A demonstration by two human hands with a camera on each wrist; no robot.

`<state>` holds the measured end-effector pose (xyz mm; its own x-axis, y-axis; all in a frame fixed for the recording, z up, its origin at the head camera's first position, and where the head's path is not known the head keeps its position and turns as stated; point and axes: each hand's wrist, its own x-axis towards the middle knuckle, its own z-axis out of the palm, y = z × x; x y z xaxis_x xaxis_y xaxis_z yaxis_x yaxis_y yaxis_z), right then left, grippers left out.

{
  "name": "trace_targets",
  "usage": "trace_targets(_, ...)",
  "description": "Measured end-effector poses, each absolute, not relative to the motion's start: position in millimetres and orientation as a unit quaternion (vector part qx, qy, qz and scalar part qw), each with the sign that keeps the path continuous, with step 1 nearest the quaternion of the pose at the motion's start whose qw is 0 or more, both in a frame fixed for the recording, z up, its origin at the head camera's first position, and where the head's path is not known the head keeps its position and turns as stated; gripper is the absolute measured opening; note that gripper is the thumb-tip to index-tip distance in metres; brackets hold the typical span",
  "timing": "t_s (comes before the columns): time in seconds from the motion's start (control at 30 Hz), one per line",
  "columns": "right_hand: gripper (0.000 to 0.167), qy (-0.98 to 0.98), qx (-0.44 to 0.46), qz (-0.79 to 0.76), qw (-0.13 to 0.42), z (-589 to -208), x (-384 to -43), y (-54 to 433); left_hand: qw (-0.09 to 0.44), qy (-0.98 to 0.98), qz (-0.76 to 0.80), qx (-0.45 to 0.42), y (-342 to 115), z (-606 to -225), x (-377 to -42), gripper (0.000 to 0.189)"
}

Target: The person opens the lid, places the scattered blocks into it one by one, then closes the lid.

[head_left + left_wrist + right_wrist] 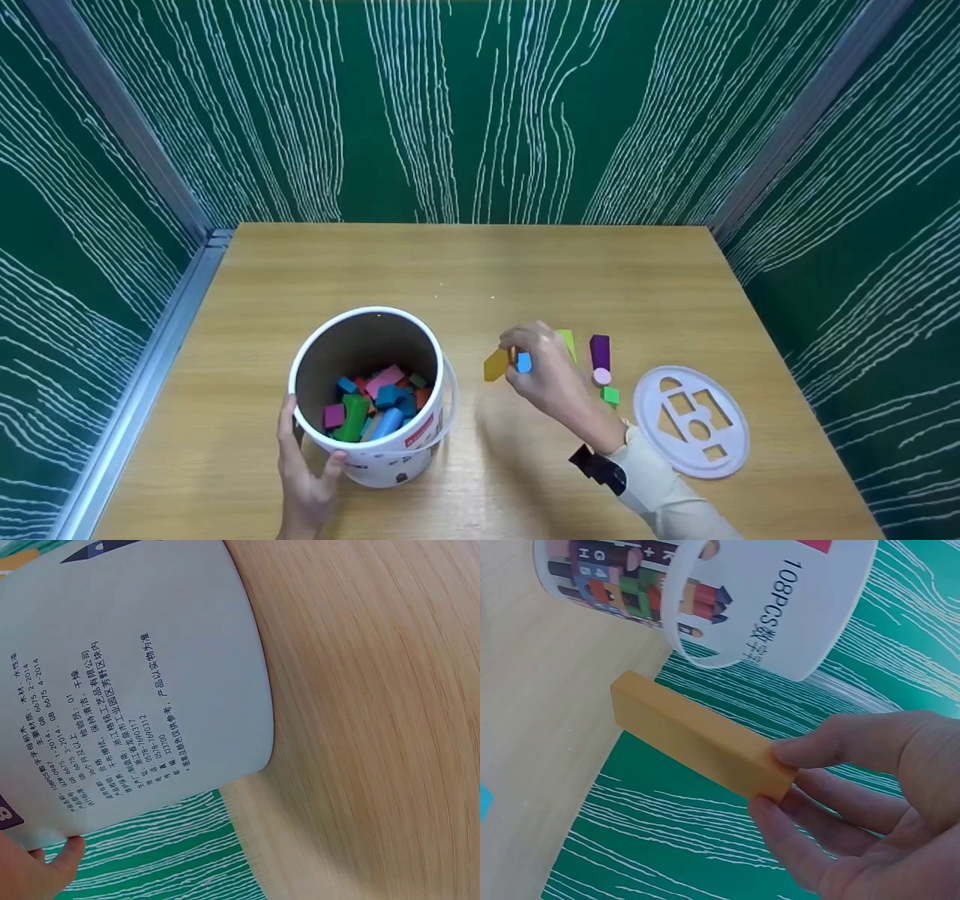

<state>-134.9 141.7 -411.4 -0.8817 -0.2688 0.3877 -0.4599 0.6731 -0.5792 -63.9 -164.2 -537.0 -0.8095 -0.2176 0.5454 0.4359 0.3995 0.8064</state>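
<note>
My left hand (306, 472) grips the near left side of a white bucket (382, 471), its thumb just below the rim. The bucket tilts toward me on the table, and colourful wooden blocks (386, 401) lie inside it. To the right of the bucket, my right hand (546, 375) pinches a long yellow-orange block (697, 739) by one end, between thumb and fingertips. In the head view a small blue block (523, 363) shows at the fingers of that hand. Printed text covers the bucket wall (210, 675) in the left wrist view.
Right of my right hand stand a purple block (600, 352), a pink round piece (601, 376), a green block (610, 396) and a partly hidden lime block (568, 343). A white lid with shaped holes (652, 442) lies farther right. Green, white-lined walls surround the wooden table (480, 262).
</note>
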Motion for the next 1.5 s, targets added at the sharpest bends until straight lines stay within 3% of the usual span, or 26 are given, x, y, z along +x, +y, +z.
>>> trace_targets(1.5,0.022,-0.861,0.267,0.388,0.193,-339.7,-118.0,121.0,0.285,-0.783,-0.551,-0.050,-161.3,-536.1,-62.9,0.084)
